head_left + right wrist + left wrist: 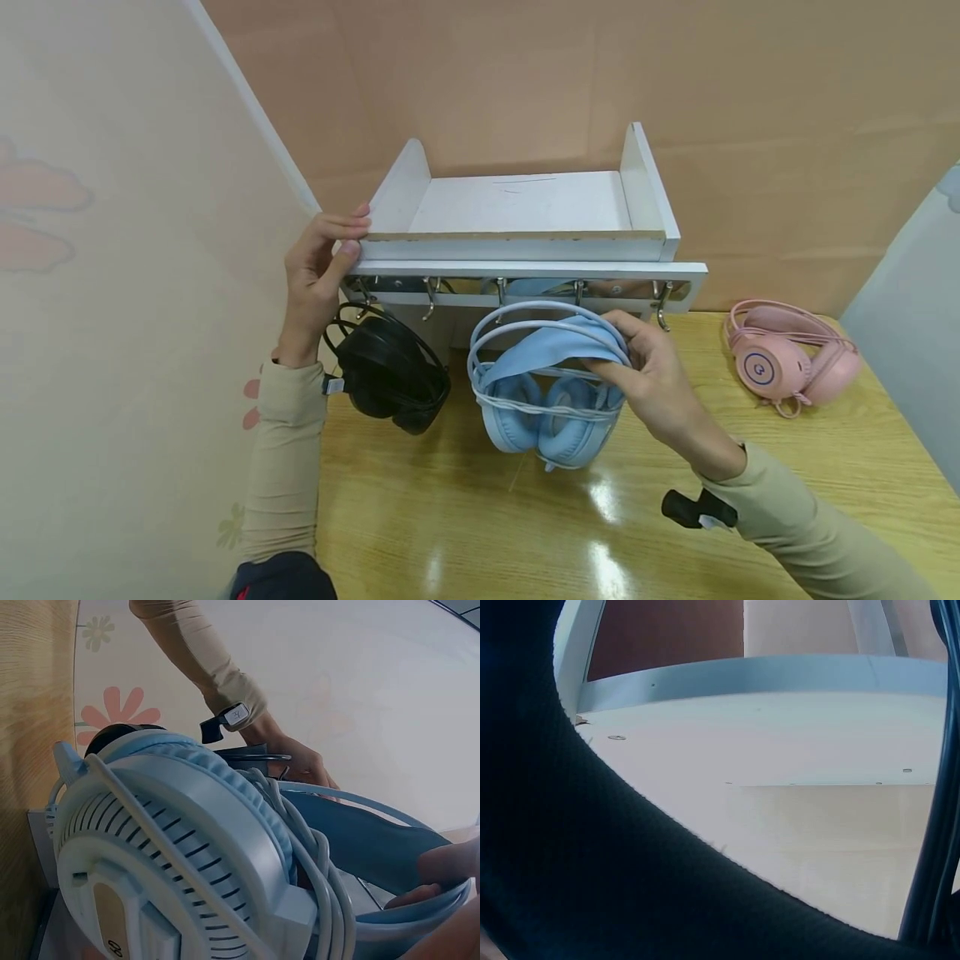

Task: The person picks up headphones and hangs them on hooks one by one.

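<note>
My right hand (660, 387) grips the headband of light blue headphones (510, 421), fingers and thumb about its right side. The headband is just before the hook rail of a white shelf (517, 250), overlapping the middle hooks (501, 290) in the head view. Both ear cups hang down, with the cable wrapped across them. In the right wrist view an ear cup (165, 825) fills the foreground. At the shelf's left end my left hand (309, 271) holds the corner, thumb along the front. Black headphones (390, 367) hang from the leftmost hook, below that hand.
Pink headphones (772, 367) lie on the wooden table (480, 533) at the right. Another metal hook (663, 307) is at the rail's right end. A pale wall panel (150, 333) stands close on the left. Dark material (592, 847) covers much of the left wrist view.
</note>
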A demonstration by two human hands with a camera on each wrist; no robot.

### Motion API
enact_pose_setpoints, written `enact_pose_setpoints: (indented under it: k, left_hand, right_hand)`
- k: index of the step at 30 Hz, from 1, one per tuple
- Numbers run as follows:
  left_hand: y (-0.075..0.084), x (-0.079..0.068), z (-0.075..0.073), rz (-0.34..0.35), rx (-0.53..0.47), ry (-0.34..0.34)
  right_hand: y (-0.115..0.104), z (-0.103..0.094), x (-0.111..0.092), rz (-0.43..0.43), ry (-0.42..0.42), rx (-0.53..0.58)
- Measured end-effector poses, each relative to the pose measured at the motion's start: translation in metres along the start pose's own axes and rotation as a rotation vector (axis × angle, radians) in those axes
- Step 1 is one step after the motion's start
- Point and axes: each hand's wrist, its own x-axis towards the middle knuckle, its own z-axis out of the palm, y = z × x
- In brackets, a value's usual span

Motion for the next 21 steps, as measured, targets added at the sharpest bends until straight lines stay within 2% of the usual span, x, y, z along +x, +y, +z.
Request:
enact_pose_setpoints:
  k: [15, 21]
  left_hand:
    - [0.0001, 0.0003, 0.0004, 0.000, -0.005, 0.001]
    - [-0.0001, 0.0004, 0.0006, 0.003, -0.016, 0.003]
  right_hand:
    - [0.0084, 0.0016, 0.0039, -0.027, 0.013, 0.010]
    - [0.0097, 0.0017, 0.0017, -0.012, 0.012, 0.004]
